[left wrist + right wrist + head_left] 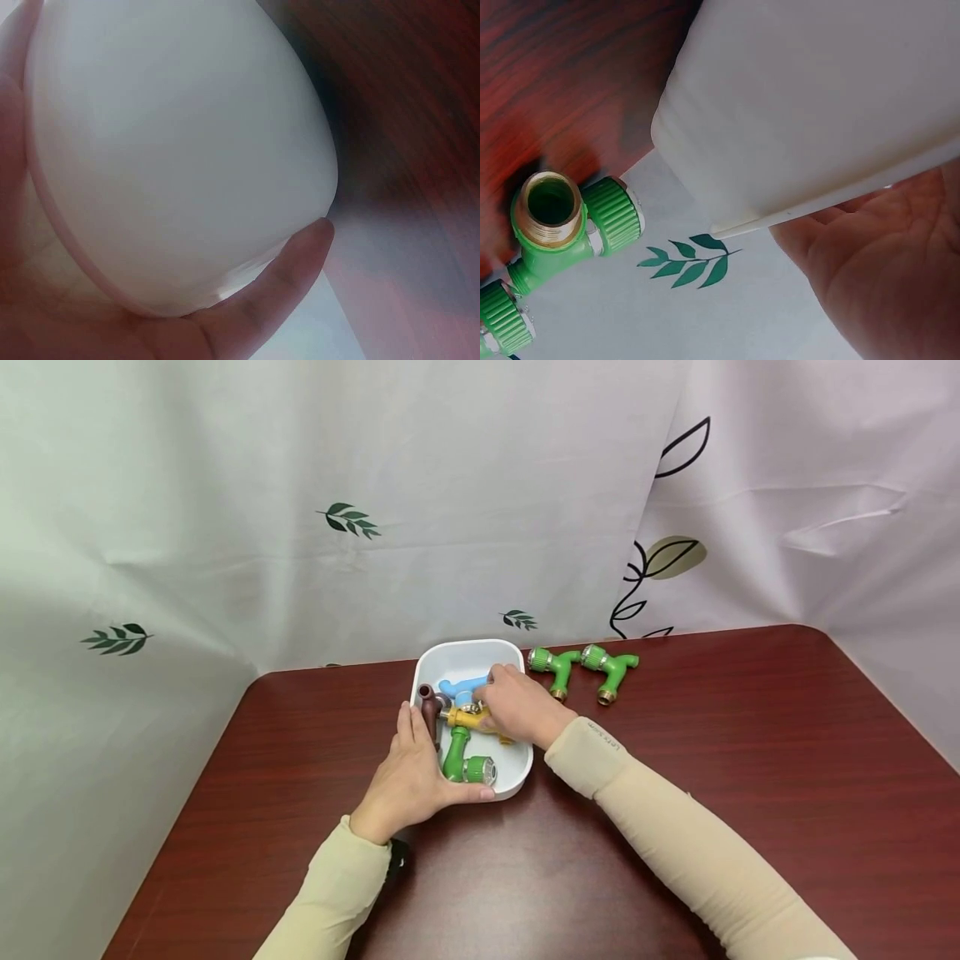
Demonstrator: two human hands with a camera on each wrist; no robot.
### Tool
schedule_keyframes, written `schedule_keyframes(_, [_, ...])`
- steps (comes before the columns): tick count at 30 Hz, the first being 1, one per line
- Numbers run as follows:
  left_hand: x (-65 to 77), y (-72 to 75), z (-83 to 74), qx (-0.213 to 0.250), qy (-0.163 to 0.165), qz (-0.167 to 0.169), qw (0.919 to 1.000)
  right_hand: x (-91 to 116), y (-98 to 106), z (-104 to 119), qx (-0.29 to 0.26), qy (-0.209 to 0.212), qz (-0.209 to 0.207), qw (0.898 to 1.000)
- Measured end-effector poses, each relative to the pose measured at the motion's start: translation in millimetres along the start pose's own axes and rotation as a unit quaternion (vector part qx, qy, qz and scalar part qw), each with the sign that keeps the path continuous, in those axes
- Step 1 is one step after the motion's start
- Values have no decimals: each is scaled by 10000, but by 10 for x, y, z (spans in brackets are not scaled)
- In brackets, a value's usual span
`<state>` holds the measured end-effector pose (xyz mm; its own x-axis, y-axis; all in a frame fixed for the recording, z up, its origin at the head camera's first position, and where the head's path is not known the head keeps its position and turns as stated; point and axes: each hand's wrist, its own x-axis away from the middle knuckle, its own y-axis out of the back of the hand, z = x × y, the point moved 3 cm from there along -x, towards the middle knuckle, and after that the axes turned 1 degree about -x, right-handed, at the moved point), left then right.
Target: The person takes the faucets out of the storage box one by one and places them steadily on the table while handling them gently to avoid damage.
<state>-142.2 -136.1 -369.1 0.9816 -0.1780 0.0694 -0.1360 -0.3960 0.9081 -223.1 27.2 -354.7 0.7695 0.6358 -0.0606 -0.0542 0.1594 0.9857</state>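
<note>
A white plastic tub [517, 781] holds several toy-coloured taps. My left hand [412, 777] grips its near left corner, fingers along the left wall and thumb along the front rim; the left wrist view shows the thumb against the tub wall [187, 165]. Over the right rim, my right hand [525, 706] reaches in, its fingertips gripping a yellow tap [467, 718] that they partly cover. Just behind lies a blue tap [463, 687], close to those fingers. A brown tap [431, 710] lies along the left wall, and a green tap [456, 756] lies at the front.
Two more green taps with brass threads, the nearer one [558, 670] and the farther one [611, 672], lie on the dark red table [712, 760] right of the tub. A pale curtain [450, 527] with leaf prints hangs behind the table.
</note>
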Motion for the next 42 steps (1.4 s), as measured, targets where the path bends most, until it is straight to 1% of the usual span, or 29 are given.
schedule_keyframes(2, [0, -1, 0, -4, -1, 14, 10000, 7, 1, 2, -50, 45, -111, 9999])
schedule_keyframes(5, [0, 0, -2, -8, 8, 35, 10000, 15, 8, 5, -164, 122, -164, 9997])
schedule_keyframes(13, [-9, 4, -2, -8, -8, 72, 10000, 62, 62, -27, -422, 268, -29, 9987])
schedule_keyframes(16, [-13, 2, 4, -9, -3, 82, 10000, 92, 75, -42, -441, 394, -8, 9982])
schedule_keyframes(23, [-19, 1, 15, -11, -67, -1, 10000, 149, 84, -16, -316, 540, -110, 9980])
schedule_keyframes(32, [-4, -5, -2, -3, -96, -17, 10000, 196, 110, 10, 100, 777, -323, 9964])
schedule_keyframes(42, [-2, 0, -2, -6, -93, 24, 10000, 276, 116, 3, 82, 845, -722, 9938])
